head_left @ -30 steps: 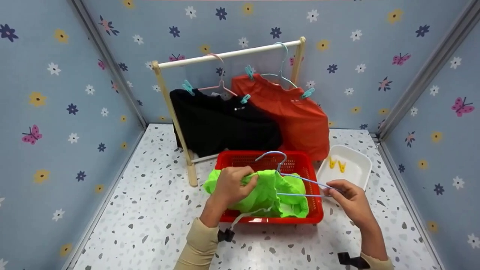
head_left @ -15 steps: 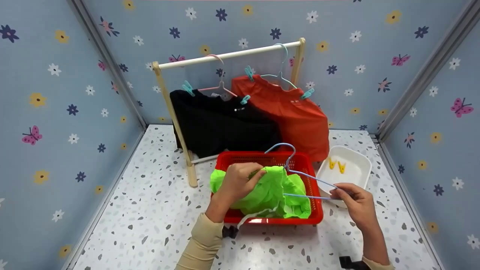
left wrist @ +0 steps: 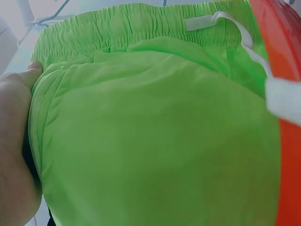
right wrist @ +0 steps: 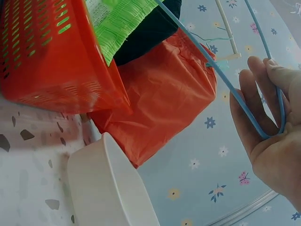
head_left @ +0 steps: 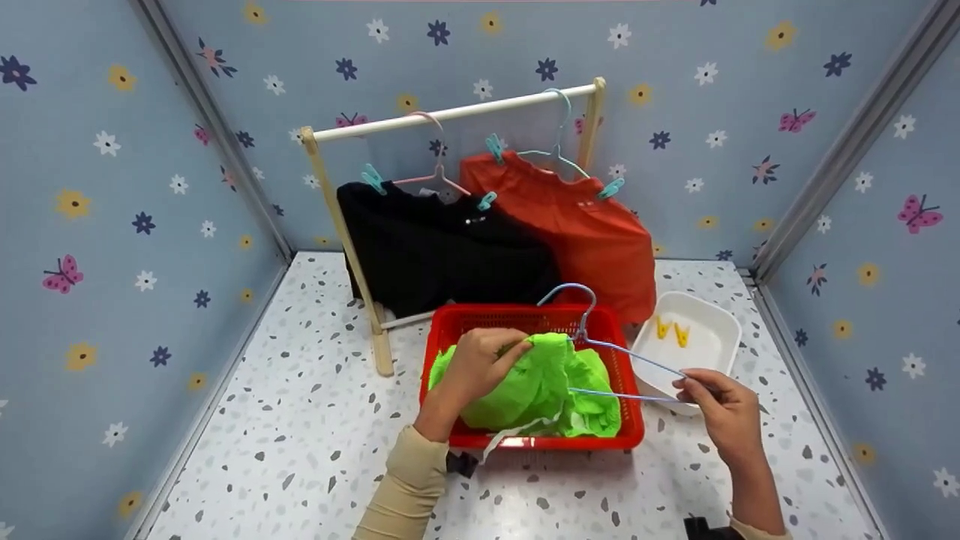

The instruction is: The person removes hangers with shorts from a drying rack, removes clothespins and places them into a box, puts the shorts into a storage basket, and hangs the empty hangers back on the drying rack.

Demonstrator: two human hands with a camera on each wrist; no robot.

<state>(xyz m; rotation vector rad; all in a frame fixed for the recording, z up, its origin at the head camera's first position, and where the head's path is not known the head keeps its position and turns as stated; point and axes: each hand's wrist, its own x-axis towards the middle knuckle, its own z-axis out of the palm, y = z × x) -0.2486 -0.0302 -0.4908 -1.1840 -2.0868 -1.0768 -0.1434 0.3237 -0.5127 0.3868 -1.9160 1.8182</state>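
Observation:
My left hand [head_left: 480, 367] pinches the waistband of bright green shorts [head_left: 517, 401] over the red basket [head_left: 634, 420]. The left wrist view shows the gathered elastic waistband, a zip along the side and a white drawstring [left wrist: 244, 40]. A blue wire hanger [head_left: 622, 394] has its left part inside the waist, hidden by the cloth. Its hook stands upright above the waistband. My right hand [head_left: 726, 409] holds the hanger's right end between thumb and fingers, and in the right wrist view the wire's bend [right wrist: 269, 136] lies against the palm.
Behind the basket stands a rack [head_left: 465, 112]. Black shorts [head_left: 450, 247] and orange shorts [head_left: 600, 240] hang from it on hangers with turquoise clips. A white tray [head_left: 724, 330] with two yellow clips [head_left: 681, 334] sits right of the basket. Flowered walls enclose the table.
Both hands, the hanger and the held edge of the green shorts have shifted right. The hanger hook has risen a little, and the shorts' left part has drawn inside the basket's left rim.

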